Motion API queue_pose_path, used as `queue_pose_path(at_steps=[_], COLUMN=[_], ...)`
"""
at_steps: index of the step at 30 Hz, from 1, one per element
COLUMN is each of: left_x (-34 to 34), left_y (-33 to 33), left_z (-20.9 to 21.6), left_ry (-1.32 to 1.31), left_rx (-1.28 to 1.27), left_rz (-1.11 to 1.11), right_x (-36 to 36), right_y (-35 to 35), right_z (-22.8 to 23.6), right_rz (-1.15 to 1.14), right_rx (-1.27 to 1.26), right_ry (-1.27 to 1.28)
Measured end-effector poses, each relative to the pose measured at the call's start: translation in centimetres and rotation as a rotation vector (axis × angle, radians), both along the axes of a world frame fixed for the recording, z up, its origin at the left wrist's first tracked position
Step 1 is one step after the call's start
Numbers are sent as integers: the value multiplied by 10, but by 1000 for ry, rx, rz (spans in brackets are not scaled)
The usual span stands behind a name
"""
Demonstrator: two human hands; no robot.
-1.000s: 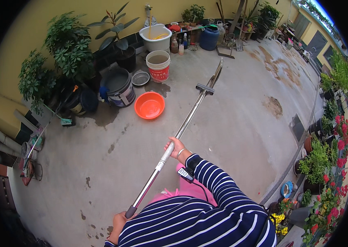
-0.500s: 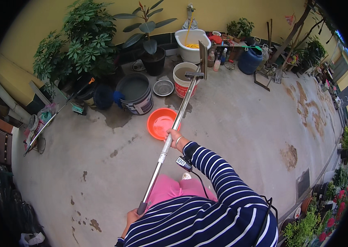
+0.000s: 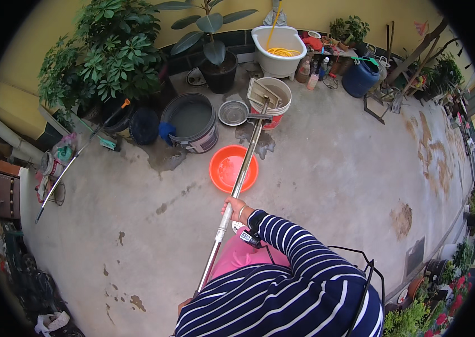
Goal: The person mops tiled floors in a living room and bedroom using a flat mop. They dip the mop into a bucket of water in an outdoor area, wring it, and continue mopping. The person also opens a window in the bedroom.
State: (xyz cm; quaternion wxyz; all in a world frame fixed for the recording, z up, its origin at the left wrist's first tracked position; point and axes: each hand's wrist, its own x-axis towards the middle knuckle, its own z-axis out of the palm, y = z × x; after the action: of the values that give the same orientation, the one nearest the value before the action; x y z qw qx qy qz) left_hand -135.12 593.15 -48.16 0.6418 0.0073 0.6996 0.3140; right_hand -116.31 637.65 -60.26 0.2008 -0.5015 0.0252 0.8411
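My right hand [image 3: 235, 208] is closed around the metal pole of a flat mop [image 3: 248, 157], which slants from my waist up to the far bucket. Low at my side, my left hand [image 3: 184, 304] is at the pole's near end. The striped sleeve and shirt hide most of it. A pale, flat rectangular mop head, tilted, lies over the mouth of a white and red bucket [image 3: 284, 95]. Whether it touches the water cannot be made out. Under the middle of the pole, an orange basin [image 3: 226, 174] stands on the floor.
A large dark bucket of murky water [image 3: 191, 121] with a blue cloth on its rim and a metal bowl [image 3: 233, 113] stand left of the white bucket. Behind are a white tub [image 3: 278, 62] with yellow hose and a potted plant [image 3: 218, 72]. A blue barrel [image 3: 359, 78] stands far right.
The mop head has tipped from upright beside the bucket to lying over its mouth. My left hand has slipped mostly out of sight behind my shirt. The whole view has shifted slightly.
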Motion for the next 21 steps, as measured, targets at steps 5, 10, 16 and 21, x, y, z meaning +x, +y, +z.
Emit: queue_pose_path(at_steps=[5,10,16,21], left_x=[-24,-33,-28,-18], left_y=[1,11,7,53], left_z=[48,68,78,110], left_ry=[720,754,801,780], left_rx=[-104,-112,-168,-154], left_rz=[-706,-788,-676,-717], right_x=[-5,-5,-15,-23], right_y=[-27,-42,-40,-12], right_z=[-11,-16,-20,-5], right_rz=[103,210,257,120], right_rx=[-95,-182,-162,-129], right_ry=[64,10,13,-52])
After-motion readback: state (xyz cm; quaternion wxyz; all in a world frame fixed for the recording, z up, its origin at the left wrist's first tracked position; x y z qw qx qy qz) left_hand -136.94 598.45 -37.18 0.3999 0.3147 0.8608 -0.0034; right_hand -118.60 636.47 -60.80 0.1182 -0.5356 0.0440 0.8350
